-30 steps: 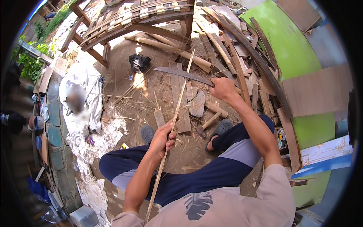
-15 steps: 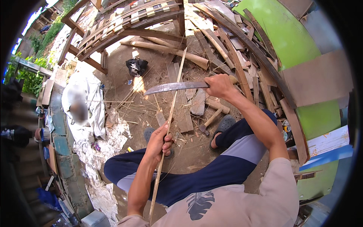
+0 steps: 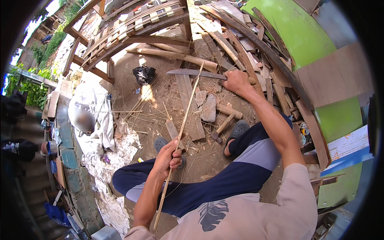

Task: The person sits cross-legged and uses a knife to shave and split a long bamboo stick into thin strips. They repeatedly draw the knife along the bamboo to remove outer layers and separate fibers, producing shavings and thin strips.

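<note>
Thin stick point(image 3: 188, 106) in the left hand point(image 3: 165, 159), its long axis running from beside the lap outward and slightly to the right; this hand, the nearer to the body, is closed around it below mid-length, fingers curled. Farther out and to the right, the right hand point(image 3: 239, 83) is wrapped around the grip of a long knife point(image 3: 182, 72), whose blade points left and crosses the stick's line close to its far end; whether the two touch cannot be told. Between the sandals point(image 3: 240, 130) and the knife lie a hammer point(image 3: 225, 124) and a flat board point(image 3: 196, 130); farther out are a black bag point(image 3: 144, 75), a slatted bench point(image 3: 160, 39) and, to the right, heaped scrap wood point(image 3: 256, 56)
</note>
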A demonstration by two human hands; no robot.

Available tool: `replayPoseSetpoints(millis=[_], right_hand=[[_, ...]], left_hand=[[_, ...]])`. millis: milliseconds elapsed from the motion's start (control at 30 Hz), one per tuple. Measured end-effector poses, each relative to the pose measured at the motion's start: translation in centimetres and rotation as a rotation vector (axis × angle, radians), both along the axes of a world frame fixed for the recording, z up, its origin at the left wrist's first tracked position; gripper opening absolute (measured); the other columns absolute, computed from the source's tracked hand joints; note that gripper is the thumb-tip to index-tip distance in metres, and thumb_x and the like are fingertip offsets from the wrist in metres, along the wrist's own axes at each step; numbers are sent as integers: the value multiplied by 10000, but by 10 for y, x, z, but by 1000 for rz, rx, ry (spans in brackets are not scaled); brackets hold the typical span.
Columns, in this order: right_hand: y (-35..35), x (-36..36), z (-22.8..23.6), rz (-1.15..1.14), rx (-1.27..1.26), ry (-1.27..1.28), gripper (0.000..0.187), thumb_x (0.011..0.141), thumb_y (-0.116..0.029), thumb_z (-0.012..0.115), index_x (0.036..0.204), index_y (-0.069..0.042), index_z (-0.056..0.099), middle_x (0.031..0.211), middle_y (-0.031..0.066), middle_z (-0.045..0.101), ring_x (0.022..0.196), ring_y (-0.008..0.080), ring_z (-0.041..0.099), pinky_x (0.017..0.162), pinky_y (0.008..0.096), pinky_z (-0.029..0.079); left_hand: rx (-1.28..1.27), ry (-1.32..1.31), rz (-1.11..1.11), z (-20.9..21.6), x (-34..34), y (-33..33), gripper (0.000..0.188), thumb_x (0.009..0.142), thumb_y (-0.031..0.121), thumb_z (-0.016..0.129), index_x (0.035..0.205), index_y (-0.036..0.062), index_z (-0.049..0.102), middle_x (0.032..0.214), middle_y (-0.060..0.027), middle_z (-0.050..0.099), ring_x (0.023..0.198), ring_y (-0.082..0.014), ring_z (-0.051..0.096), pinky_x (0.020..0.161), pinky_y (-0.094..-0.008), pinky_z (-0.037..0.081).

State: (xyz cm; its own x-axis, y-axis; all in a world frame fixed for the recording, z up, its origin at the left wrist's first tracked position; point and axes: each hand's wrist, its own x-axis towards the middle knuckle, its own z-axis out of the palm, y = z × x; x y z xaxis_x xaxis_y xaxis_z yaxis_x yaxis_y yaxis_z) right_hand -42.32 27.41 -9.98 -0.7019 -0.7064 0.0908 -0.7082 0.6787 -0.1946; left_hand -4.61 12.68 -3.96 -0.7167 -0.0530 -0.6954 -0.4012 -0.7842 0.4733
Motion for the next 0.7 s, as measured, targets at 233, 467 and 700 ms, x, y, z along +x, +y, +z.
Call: replayPoseSetpoints(millis=[233, 467, 700], right_hand=[[-9, 6, 37, 24, 116, -12, 290, 777, -283, 659, 945, -64, 747, 898, 208, 725, 878, 366, 716, 770, 463, 571], [24, -96, 42, -447, 61, -17, 411, 838, -369, 641, 1019, -11, 731, 964, 224, 723, 907, 385, 709, 812, 493, 558], [-2, 22, 68, -80, -66, -163, 360, 831, -376, 648, 944, -44, 729, 881, 251, 703, 861, 408, 693, 788, 503, 549]], left_hand=[[-29, -15, 36, 0, -2, 5, 431, 1078, 267, 423, 1493, 159, 385, 614, 52, 395, 379, -22, 348, 311, -171, 281], [-158, 13, -2, 17, 44, 2, 415, 1079, 291, 425, 1469, 151, 440, 610, 53, 394, 399, -31, 337, 362, -186, 309], [-55, 65, 92, 4, 27, -1, 417, 1086, 310, 385, 1468, 148, 423, 585, 65, 337, 390, -31, 316, 364, -181, 303]])
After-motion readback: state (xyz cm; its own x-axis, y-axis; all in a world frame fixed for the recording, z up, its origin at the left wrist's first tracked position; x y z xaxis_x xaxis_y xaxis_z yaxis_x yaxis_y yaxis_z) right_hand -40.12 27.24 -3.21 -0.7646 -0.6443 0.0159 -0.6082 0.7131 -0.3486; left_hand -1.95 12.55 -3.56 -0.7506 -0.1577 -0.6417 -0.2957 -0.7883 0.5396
